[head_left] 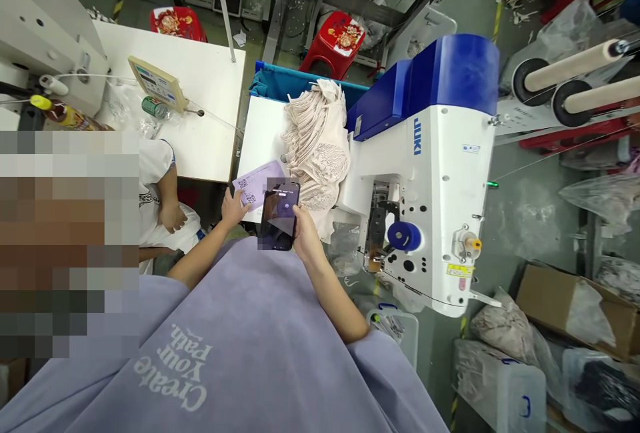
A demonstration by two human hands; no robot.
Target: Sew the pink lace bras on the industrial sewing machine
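Note:
My right hand (306, 234) grips a black smartphone (280, 225) by its right edge, its screen lit and facing up. In my left hand (233, 209) is a pale purple paper slip (262, 181) printed with QR codes, pinched at its left end. Part of the slip lies behind the phone, over the white table (260, 129). Just past the phone rests a heaped stack of beige lace-patterned fabric pieces (320, 146); neither hand appears to hold it.
A white and blue JUKI sewing machine (435, 173) stands to the right. Behind the fabric hangs a teal cloth bin (280, 81). At left, a person in white sits beside another worktable (210, 106). Red stools (335, 43), plastic boxes (500, 379) and a cardboard carton (545, 306) stand around.

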